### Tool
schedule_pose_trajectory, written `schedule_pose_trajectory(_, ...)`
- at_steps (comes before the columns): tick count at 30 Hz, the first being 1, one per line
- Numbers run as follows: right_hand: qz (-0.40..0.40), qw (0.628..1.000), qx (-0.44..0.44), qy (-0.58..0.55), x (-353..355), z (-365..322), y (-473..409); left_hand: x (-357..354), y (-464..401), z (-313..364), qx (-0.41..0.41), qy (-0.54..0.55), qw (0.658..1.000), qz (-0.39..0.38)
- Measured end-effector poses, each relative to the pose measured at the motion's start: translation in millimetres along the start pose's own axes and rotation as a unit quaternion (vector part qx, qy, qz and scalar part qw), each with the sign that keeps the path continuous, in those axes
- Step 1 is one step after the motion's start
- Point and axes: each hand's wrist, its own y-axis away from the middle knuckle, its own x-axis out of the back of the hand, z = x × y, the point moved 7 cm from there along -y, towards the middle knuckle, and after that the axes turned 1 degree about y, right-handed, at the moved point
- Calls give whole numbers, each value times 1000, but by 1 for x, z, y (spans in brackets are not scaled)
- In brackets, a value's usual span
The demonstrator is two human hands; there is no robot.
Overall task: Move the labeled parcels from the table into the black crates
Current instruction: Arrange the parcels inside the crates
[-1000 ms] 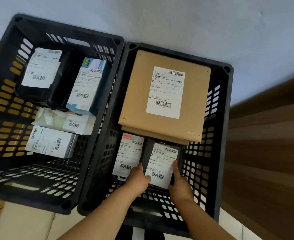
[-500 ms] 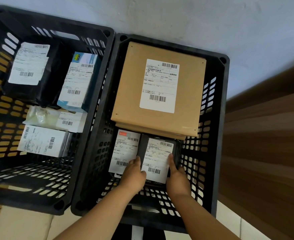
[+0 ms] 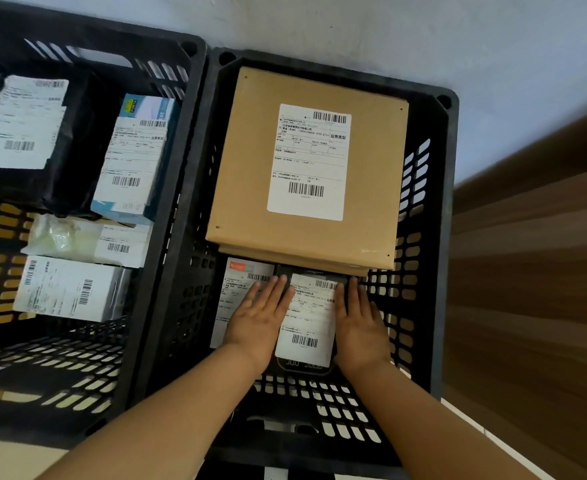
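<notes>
Both hands flat on the black parcel in the right crate.
My left hand point(image 3: 262, 315) and right hand point(image 3: 359, 320), fingers straight, flank the black parcel point(image 3: 307, 323); long axis runs away from me, barcode nearest my wrists, inside the right crate point(image 3: 437, 271).

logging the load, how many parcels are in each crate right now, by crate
left crate: 4 (black bag, blue box, clear bag, white box)
right crate: 3 (brown box, white parcel, black parcel)
total: 7
</notes>
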Motion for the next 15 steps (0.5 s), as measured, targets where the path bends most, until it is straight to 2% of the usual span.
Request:
schedule_pose_trajectory(6, 5, 999, -3, -44, 1, -5, -3, -1, -4, -5, 5, 28, 1000, -12)
schedule_pose_trajectory(11, -29, 996, -5, -86, 18, 0, 22, 10, 11, -3, -23, 27, 999, -30)
schedule_pose_trajectory(15, -18, 991, -6, -132, 48, 3, 63, 32, 43, -5, -61, 39, 997, -14)
